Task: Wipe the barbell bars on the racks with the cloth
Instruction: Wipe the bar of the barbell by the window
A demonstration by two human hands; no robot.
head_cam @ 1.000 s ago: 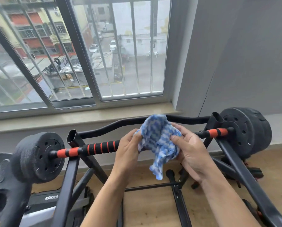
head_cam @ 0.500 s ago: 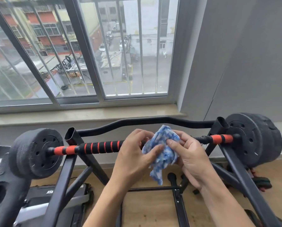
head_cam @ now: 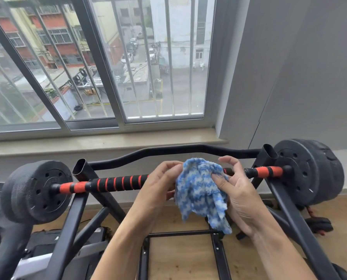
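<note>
A barbell bar (head_cam: 116, 183) with black and orange grip rings lies across a black rack (head_cam: 75, 211), with black weight plates at its left end (head_cam: 37, 190) and right end (head_cam: 308, 172). A blue and white cloth (head_cam: 199, 190) hangs bunched in front of the bar's middle. My left hand (head_cam: 158, 188) pinches the cloth's left upper edge. My right hand (head_cam: 237, 195) holds its right side with the thumb pressed into the fabric and the other fingers spread. The bar section behind the cloth and hands is hidden.
A curved black bar (head_cam: 168, 151) runs behind the barbell along the rack's top. The windowsill (head_cam: 108, 142) and barred window lie beyond. A grey wall (head_cam: 299, 77) stands at right. Rack legs and dark gear (head_cam: 318, 223) sit on the wooden floor.
The cloth has opened out from a tight bunch into a wider drape between my hands. My right fingers have spread apart. The view has shifted slightly closer to the bar.
</note>
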